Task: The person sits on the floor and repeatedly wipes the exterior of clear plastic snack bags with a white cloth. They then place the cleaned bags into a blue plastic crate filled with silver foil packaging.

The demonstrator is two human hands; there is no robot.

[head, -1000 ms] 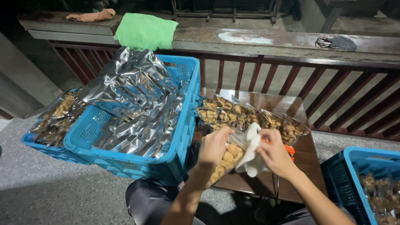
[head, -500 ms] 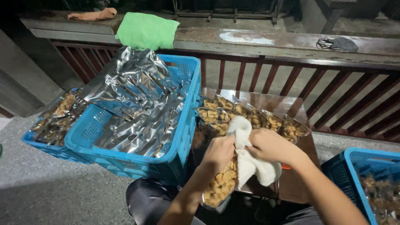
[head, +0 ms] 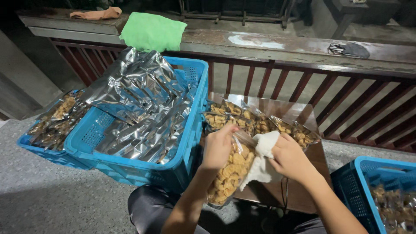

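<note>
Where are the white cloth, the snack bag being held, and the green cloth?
white cloth (head: 263, 161), head view, on its bunched middle.
snack bag (head: 229, 175), head view, on its clear front over the snacks.
green cloth (head: 151, 32), head view, on its flat centre.

A green cloth lies on the ledge above a blue crate of foil bags

A small brown wooden table carries clear snack bags; blue crates sit on the floor.
</note>
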